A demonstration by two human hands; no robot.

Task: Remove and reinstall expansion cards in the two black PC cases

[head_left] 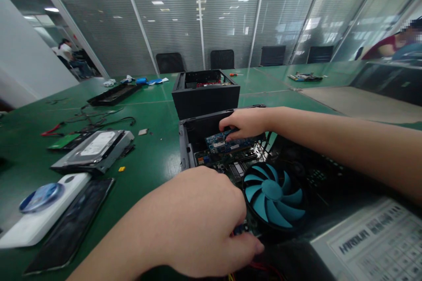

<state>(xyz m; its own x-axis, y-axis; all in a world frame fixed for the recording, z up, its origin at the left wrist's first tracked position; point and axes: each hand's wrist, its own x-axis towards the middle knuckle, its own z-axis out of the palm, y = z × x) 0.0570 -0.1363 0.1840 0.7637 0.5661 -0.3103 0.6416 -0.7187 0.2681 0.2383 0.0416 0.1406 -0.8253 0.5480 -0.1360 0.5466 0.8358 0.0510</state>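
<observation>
An open black computer case lies before me. Inside it, my right hand pinches the upper edge of a blue expansion card, which stands above the motherboard. My left hand is curled over the near-left side of the case, thumb toward the fan. Its fingertips are hidden, so what they grip is unclear. Between my two hands sits a cooling fan with teal blades. A labelled power supply fills the near right corner.
To the left lie a hard drive, a black panel, a long white object and loose cables. Behind stands another black case; a screwdriver lies past it. A circuit board rests at far right.
</observation>
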